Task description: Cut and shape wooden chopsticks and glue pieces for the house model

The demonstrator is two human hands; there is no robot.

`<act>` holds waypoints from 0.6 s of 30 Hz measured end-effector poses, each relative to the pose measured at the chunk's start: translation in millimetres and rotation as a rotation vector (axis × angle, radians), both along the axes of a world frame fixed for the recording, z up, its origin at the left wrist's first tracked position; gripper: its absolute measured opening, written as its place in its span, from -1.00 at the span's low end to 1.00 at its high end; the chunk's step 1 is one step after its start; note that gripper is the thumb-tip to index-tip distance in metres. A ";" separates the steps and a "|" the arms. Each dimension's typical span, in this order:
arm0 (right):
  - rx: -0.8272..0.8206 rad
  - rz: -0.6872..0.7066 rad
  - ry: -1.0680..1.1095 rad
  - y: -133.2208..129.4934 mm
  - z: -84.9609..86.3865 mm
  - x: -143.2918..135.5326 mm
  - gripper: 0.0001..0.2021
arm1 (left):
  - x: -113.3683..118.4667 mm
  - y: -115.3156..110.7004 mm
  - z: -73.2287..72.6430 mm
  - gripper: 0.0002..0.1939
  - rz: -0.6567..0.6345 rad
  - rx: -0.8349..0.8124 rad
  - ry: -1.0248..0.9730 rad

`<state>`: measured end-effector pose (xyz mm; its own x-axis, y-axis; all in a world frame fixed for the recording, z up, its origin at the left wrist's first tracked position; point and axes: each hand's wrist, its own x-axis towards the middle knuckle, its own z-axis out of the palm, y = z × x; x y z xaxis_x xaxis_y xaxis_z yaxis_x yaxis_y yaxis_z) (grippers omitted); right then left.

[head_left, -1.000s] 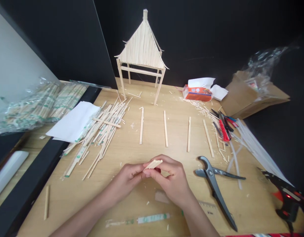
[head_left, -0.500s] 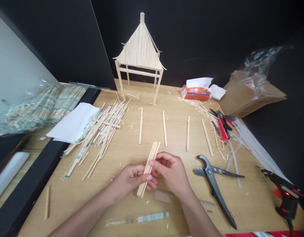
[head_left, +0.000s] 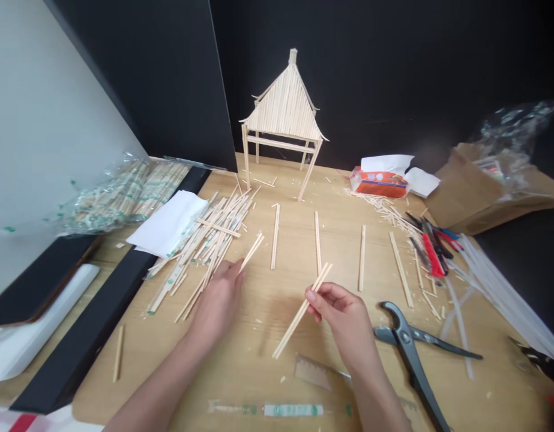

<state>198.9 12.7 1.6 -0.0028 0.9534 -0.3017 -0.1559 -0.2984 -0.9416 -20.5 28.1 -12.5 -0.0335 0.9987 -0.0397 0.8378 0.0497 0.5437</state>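
Note:
My right hand [head_left: 342, 309] pinches a pair of wooden chopsticks [head_left: 299, 318] side by side, slanting above the table. To the left, my left hand [head_left: 220, 294] is closed on another pair of chopsticks [head_left: 251, 253], which point away from me; its fingertips are mostly hidden. That hand is beside a loose heap of chopsticks [head_left: 218, 234], some in paper and plastic sleeves. Several short stick pairs lie spaced out in a row, among them one pair [head_left: 275, 237] and another [head_left: 362, 258]. Behind them stands a model house [head_left: 286, 108] of sticks with a steep roof on legs.
Large pliers [head_left: 407, 339] lie at right, near a ruler [head_left: 313, 372]. Farther back are red-handled cutters [head_left: 432, 255], an orange tissue pack [head_left: 380, 183] and a brown paper bag [head_left: 466, 186]. Bagged chopsticks [head_left: 119, 192] and white paper [head_left: 168, 222] are at left.
My hands have moved apart, and the bundle they held together is split between them. The left hand went left toward the heap. The camera view has shifted leftward.

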 end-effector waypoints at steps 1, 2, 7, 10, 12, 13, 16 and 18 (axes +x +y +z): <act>-0.003 0.012 -0.003 -0.5 -0.2 -1.0 -0.82 | -2.8 0.8 -1.9 -0.62 0.015 0.013 0.107; -0.005 0.019 -0.006 -1.0 -0.3 -1.9 -0.82 | -4.6 1.0 -3.7 -0.62 0.030 0.013 0.184; -0.017 0.030 -0.023 -1.0 1.3 -5.4 -0.81 | -5.2 -3.0 -8.1 -0.60 0.041 0.015 0.349; -0.033 0.038 -0.012 0.4 3.0 -7.3 -0.80 | -5.4 -2.6 -5.4 -0.62 0.023 0.101 0.428; -0.055 0.040 0.058 1.9 3.6 -8.0 -0.80 | -4.1 -2.3 -1.3 -0.63 -0.057 0.195 0.348; -0.075 0.036 0.120 2.9 3.4 -8.1 -0.80 | -2.4 -3.0 1.3 -0.64 -0.122 0.237 0.256; -0.174 0.007 0.368 5.5 0.9 -9.1 -0.81 | 7.3 -11.1 9.6 -0.63 -0.330 0.262 -0.097; -0.238 -0.006 0.503 5.7 -1.8 -11.6 -0.82 | 14.6 -20.3 13.4 -0.63 -0.412 0.181 -0.292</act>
